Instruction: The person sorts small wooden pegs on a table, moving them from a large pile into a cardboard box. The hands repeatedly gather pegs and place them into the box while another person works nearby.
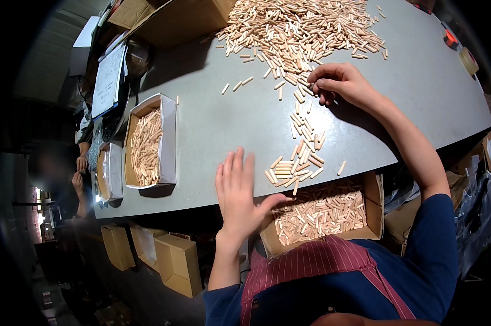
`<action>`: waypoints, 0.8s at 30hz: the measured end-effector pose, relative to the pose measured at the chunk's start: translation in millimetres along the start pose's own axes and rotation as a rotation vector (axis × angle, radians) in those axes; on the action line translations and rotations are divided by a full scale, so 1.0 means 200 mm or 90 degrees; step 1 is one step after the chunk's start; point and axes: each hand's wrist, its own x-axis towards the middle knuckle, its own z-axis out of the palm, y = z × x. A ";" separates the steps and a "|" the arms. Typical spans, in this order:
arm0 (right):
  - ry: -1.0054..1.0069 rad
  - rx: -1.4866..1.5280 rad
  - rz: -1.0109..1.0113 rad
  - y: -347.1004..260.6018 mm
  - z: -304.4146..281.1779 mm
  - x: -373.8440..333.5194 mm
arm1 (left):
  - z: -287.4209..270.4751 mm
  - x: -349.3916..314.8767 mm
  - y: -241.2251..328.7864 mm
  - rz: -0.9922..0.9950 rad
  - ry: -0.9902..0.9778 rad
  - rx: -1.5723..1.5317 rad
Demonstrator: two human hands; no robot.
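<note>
A large heap of short wooden dowels [305,32] covers the far part of the grey table [213,125], and a loose trail of dowels [300,141] runs from it to the near edge. At the heap's near end, my right hand [340,84] has its fingers curled and its thumb close to the index finger; what lies between the tips is hidden. My left hand [237,187] is over the table's near edge, fingers stretched and thumb pointing toward the trail's end. Below that edge, against my apron, a cardboard box [373,209] holds many dowels.
On the left stand a white-sided box of dowels [169,141] and a smaller box [115,171]. Cardboard boxes [180,261] sit lower left. A clipboard [108,81] and a big carton [186,24] are far left. Tape [468,61] lies far right. Another person's hands [80,171] show left.
</note>
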 end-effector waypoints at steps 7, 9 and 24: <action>-0.003 0.008 0.001 -0.01 0.01 0.00 | 0.00 0.06 0.09 0.097 -0.101 0.019; -0.002 -0.001 0.003 -0.01 0.01 -0.01 | 0.00 0.08 0.10 0.124 -0.112 -0.001; 0.030 0.021 0.003 -0.01 0.02 0.01 | 0.06 0.40 -0.02 0.175 -0.106 -0.213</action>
